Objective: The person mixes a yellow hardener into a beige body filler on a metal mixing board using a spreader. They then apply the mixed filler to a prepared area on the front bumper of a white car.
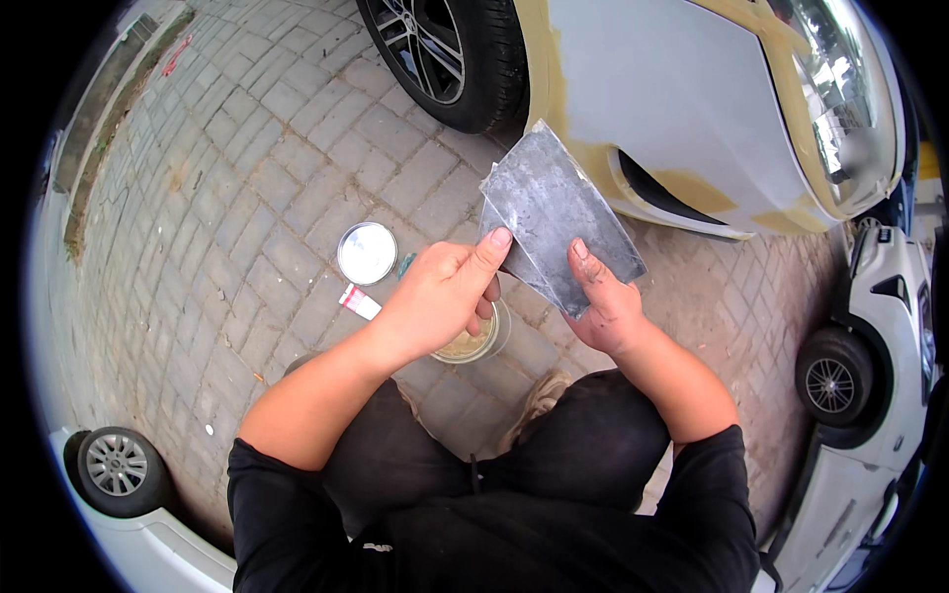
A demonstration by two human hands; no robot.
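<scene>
Two thin grey, smudged plates (561,208), one over the other, are held up in front of me. My left hand (455,287) pinches their left edge with the thumb on top. My right hand (603,301) grips their lower right part, its stained thumb lying on the upper plate. Below them on the paving stand an open round tin with beige contents (465,346), partly hidden by my left hand, a silver round lid (367,253) and a white-and-red tube (359,300). A small green thing (405,264) lies partly hidden beside the lid.
A light car body (652,89) with yellow masking and a black wheel (455,69) is ahead, close above the plates. Other cars (880,326) (178,553) stand at the right and lower left. A kerb (109,128) edges the brick paving (217,237) at the far left.
</scene>
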